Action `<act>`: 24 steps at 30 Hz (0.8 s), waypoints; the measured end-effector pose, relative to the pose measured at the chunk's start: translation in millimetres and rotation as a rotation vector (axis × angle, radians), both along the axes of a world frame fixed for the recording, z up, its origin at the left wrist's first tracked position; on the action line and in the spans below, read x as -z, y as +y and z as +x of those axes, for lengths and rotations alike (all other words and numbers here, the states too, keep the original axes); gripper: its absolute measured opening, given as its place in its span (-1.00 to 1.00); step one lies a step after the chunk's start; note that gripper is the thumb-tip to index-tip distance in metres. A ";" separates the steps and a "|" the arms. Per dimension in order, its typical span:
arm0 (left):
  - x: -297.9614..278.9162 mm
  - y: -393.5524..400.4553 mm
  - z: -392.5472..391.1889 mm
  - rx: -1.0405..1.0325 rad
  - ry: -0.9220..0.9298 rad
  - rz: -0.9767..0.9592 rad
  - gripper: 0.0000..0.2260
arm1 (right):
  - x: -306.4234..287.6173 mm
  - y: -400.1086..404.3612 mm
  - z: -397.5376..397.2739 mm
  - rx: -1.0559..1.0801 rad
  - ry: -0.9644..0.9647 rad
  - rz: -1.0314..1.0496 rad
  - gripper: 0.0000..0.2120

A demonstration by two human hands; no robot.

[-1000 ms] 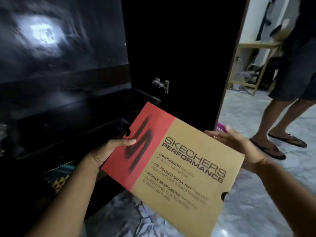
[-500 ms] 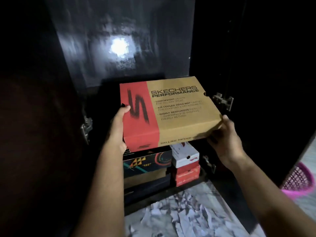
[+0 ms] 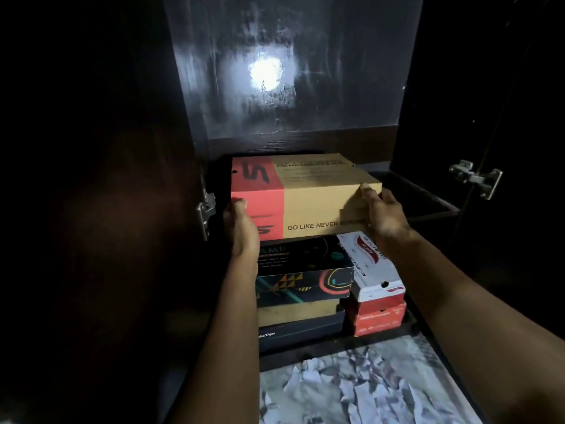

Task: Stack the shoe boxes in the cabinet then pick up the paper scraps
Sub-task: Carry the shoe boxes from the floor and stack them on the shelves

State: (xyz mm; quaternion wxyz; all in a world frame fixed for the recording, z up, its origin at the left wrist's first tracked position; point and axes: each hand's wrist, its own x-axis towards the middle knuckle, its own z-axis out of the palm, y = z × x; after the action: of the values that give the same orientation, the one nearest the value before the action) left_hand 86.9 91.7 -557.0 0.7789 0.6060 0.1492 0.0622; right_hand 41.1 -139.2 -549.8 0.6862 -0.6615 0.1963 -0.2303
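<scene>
A tan and red shoe box lies level on top of a stack inside the dark cabinet. My left hand grips its red left end, thumb on the front face. My right hand grips its right front corner. Under it sits a black patterned box, then a tan box and a black box. Beside them a white and red box lies on a red box. Torn white paper scraps litter the floor in front.
Both cabinet doors stand open, with metal hinges at the left and the right. A light reflects off the glossy back panel. A marble floor shows under the scraps.
The tan and red box has gone forward and down, from held tilted in the air to resting flat on the stack. The camera has drawn closer to the cabinet.
</scene>
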 end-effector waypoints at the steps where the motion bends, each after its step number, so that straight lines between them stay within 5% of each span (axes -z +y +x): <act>1: 4.0 -3.0 0.7 -0.023 0.008 0.014 -0.52 | -0.1 1.0 7.7 -0.004 0.019 -0.033 -0.66; 6: 13.2 0.5 0.9 -0.144 -0.021 0.144 -0.45 | 4.4 8.4 37.9 -0.012 0.059 -0.092 -0.48; 13: 17.0 -1.5 2.7 -0.175 -0.023 0.155 -0.38 | 7.2 8.2 42.4 -0.019 0.049 -0.059 -0.55; 19: 30.2 -20.8 -39.8 -0.253 -0.110 0.171 -0.38 | 28.8 -6.6 -41.8 0.046 -0.063 -0.184 -0.90; 24: 39.7 -82.8 -95.7 -0.115 -0.275 0.076 -0.55 | 58.5 -32.1 -147.7 0.012 -0.037 -0.235 -0.79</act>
State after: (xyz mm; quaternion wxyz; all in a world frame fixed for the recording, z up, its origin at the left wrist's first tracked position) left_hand -8.8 8.9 -596.7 0.7636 0.6114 0.0731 0.1946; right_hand -106.5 -171.3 -608.3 0.6058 -0.7319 0.1593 -0.2681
